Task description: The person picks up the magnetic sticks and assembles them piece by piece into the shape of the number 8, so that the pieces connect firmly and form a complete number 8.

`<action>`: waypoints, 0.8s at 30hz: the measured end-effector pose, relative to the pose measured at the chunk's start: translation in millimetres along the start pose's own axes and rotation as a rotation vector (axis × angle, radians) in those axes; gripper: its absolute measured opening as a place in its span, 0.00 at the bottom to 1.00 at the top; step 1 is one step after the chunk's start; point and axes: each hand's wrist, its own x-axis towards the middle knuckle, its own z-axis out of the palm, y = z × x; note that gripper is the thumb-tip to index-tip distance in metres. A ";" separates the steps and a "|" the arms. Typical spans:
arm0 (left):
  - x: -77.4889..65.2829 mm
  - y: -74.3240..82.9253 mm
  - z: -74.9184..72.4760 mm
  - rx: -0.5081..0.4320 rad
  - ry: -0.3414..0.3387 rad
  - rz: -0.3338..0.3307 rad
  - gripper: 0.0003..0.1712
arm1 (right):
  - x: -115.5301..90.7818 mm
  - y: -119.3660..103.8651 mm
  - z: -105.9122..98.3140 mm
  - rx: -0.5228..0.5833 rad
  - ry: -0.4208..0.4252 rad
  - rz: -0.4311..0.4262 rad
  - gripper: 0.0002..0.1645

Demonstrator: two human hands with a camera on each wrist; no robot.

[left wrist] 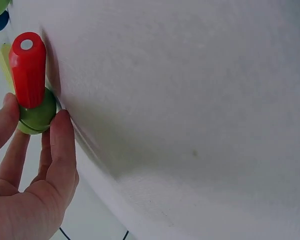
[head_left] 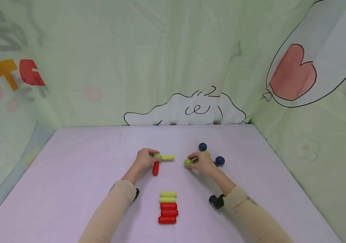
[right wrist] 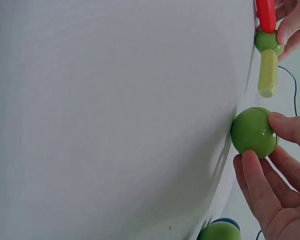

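My left hand pinches a green ball between thumb and fingers. Joined to this ball are a red rod, pointing toward the near edge, and a yellow rod, pointing right. A silver disc shows in the red rod's free end in the left wrist view. To the right, my right hand holds a second green ball by thumb and fingertips, low at the tabletop. A gap separates that ball from the yellow rod's free end.
Nearer the front lie two yellow rods and three red rods in a column. Behind and beside the right hand sit blue balls and another green ball, partly hidden. A patterned curtain hangs around the table.
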 end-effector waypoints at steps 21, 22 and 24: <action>-6.1 5.5 0.6 0.033 0.012 0.018 0.16 | 15.9 -13.6 21.9 0.147 0.039 0.121 0.18; -6.1 5.7 0.8 0.034 0.014 0.019 0.16 | 16.5 -13.6 22.4 0.151 0.039 0.119 0.18; -6.0 6.2 1.3 0.035 0.021 0.014 0.16 | 17.7 -13.7 23.2 0.167 0.038 0.124 0.17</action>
